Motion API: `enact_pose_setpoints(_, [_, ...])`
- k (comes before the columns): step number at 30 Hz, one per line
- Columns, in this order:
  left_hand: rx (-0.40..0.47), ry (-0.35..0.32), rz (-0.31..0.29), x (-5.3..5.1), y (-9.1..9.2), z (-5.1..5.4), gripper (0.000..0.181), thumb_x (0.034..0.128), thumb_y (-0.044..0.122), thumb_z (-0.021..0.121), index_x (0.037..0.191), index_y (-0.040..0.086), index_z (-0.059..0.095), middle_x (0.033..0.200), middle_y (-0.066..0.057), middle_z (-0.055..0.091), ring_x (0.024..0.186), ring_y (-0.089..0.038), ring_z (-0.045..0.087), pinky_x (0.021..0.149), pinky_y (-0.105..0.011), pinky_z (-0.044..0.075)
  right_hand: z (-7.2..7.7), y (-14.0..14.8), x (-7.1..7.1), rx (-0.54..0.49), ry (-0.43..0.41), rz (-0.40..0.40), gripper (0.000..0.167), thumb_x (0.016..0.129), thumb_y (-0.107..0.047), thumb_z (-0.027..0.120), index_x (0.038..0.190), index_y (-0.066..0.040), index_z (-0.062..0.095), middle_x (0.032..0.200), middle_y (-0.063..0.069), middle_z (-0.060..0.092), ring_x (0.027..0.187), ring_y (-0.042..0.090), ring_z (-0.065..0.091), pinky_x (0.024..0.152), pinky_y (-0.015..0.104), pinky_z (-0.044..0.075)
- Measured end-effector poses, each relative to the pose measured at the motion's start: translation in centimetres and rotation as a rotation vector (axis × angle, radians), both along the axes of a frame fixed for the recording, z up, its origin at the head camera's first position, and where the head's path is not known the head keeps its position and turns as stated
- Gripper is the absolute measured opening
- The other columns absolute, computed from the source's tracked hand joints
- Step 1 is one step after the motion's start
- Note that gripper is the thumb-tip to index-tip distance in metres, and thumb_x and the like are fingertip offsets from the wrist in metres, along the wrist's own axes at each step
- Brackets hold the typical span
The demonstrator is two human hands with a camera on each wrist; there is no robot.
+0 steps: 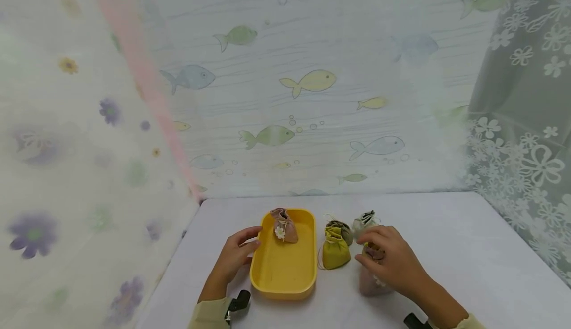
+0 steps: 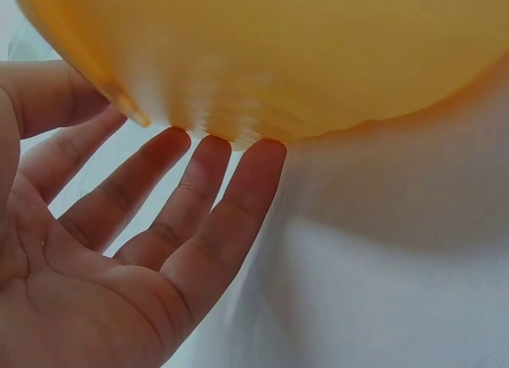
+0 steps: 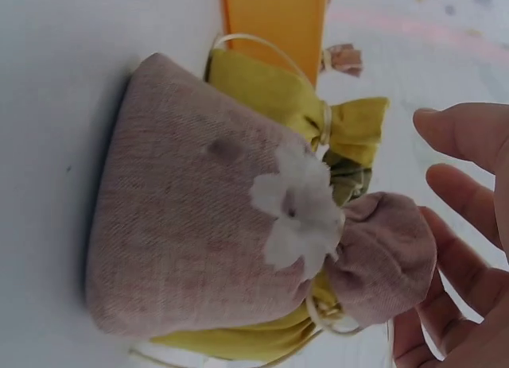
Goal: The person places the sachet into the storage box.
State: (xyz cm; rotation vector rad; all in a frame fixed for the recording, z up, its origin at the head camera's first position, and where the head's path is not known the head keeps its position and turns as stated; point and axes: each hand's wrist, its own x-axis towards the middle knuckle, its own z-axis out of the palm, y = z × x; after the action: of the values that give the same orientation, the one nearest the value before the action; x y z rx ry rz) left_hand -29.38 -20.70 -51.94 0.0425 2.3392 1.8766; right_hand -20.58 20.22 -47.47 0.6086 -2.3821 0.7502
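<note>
My left hand rests its fingertips against the left side of a yellow plastic tray; in the left wrist view the fingers are extended along the tray's wall. Inside the tray, near its far end, lies a small pinkish drawstring pouch with a white flower. My right hand is over another pinkish pouch. In the right wrist view its fingers spread around the gathered neck of that pouch, with no pinch visible. The hand partly hides this pouch in the head view.
Between tray and right hand stand a yellow pouch and an olive pouch. Behind the hand is a pale pouch. Another yellow pouch shows beside the pinkish one. White cloth covers the table; patterned curtains surround it.
</note>
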Motion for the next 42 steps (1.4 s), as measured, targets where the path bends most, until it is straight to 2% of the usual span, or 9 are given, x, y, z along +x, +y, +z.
enact_pose_setpoints(7, [0.008, -0.002, -0.018, 0.1, 0.0, -0.1, 0.042, 0.0999, 0.02, 0.067, 0.142, 0.016, 0.063, 0.15, -0.014, 0.055, 0.127, -0.032, 0.063, 0.087, -0.045, 0.064, -0.8, 1.1, 0.5, -0.013, -0.023, -0.065, 0.039, 0.073, -0.024, 0.095, 0.104, -0.031, 0.073, 0.113, -0.011, 0.061, 0.101, 0.008, 0.052, 0.077, 0.034, 0.05])
enact_pose_setpoints(10, [0.015, -0.012, -0.019, 0.2, 0.1, -0.1, 0.043, 0.0999, 0.02, 0.067, 0.142, 0.017, 0.063, 0.15, -0.015, 0.055, 0.127, -0.032, 0.063, 0.088, -0.045, 0.064, -1.1, 1.3, 0.7, -0.042, -0.038, -0.097, 0.039, 0.072, -0.023, 0.096, 0.104, -0.026, 0.074, 0.111, -0.009, 0.059, 0.101, 0.01, 0.052, 0.077, 0.035, 0.051])
enact_pose_setpoints(16, [0.029, -0.029, -0.01, 0.0, 0.1, -0.3, 0.043, 0.1, 0.022, 0.067, 0.143, 0.017, 0.062, 0.152, -0.013, 0.054, 0.128, -0.031, 0.062, 0.089, -0.045, 0.063, -1.6, 1.6, 1.0, -0.102, -0.11, -0.146, 0.041, 0.073, -0.025, 0.096, 0.105, -0.019, 0.071, 0.107, -0.005, 0.057, 0.091, 0.007, 0.055, 0.067, 0.03, 0.055])
enact_pose_setpoints(20, [0.031, -0.025, -0.008, -0.1, 0.1, -0.3, 0.043, 0.0999, 0.022, 0.067, 0.143, 0.017, 0.062, 0.152, -0.014, 0.054, 0.128, -0.03, 0.062, 0.09, -0.045, 0.063, -1.8, 1.8, 1.0, -0.103, -0.162, -0.181, 0.039, 0.075, -0.032, 0.094, 0.101, -0.02, 0.068, 0.104, -0.006, 0.058, 0.083, 0.003, 0.055, 0.065, 0.026, 0.054])
enact_pose_setpoints(26, [0.018, -0.022, 0.0, 0.1, 0.0, -0.2, 0.043, 0.0996, 0.023, 0.068, 0.142, 0.017, 0.063, 0.151, -0.014, 0.055, 0.128, -0.029, 0.062, 0.091, -0.046, 0.063, -2.1, 1.8, 1.0, -0.091, -0.206, -0.2, 0.035, 0.077, -0.038, 0.092, 0.098, -0.025, 0.067, 0.1, -0.009, 0.059, 0.081, 0.003, 0.057, 0.063, 0.023, 0.052])
enact_pose_setpoints(30, [0.019, -0.022, 0.005, 0.2, 0.0, -0.1, 0.043, 0.0994, 0.025, 0.069, 0.141, 0.018, 0.063, 0.151, -0.012, 0.055, 0.127, -0.028, 0.062, 0.092, -0.045, 0.062, -2.2, 1.7, 0.9, -0.12, -0.204, -0.178, 0.032, 0.078, -0.032, 0.092, 0.097, -0.026, 0.067, 0.096, -0.009, 0.06, 0.077, 0.002, 0.057, 0.061, 0.022, 0.052])
enact_pose_setpoints(36, [0.029, -0.019, 0.005, 0.1, -0.1, -0.1, 0.043, 0.0989, 0.024, 0.069, 0.141, 0.018, 0.064, 0.15, -0.011, 0.056, 0.127, -0.027, 0.062, 0.093, -0.045, 0.062, -2.2, 1.6, 0.8, -0.142, -0.141, -0.148, 0.03, 0.076, -0.019, 0.093, 0.094, -0.025, 0.069, 0.089, -0.012, 0.061, 0.071, -0.003, 0.055, 0.057, 0.021, 0.054])
enact_pose_setpoints(42, [0.04, -0.01, -0.008, 0.1, -0.1, -0.4, 0.044, 0.0997, 0.021, 0.068, 0.143, 0.015, 0.062, 0.15, -0.013, 0.056, 0.128, -0.03, 0.061, 0.092, -0.045, 0.062, -1.8, 1.6, 1.0, -0.162, -0.111, -0.141, 0.028, 0.077, -0.015, 0.092, 0.091, -0.025, 0.07, 0.085, -0.016, 0.061, 0.066, -0.005, 0.056, 0.054, 0.019, 0.052])
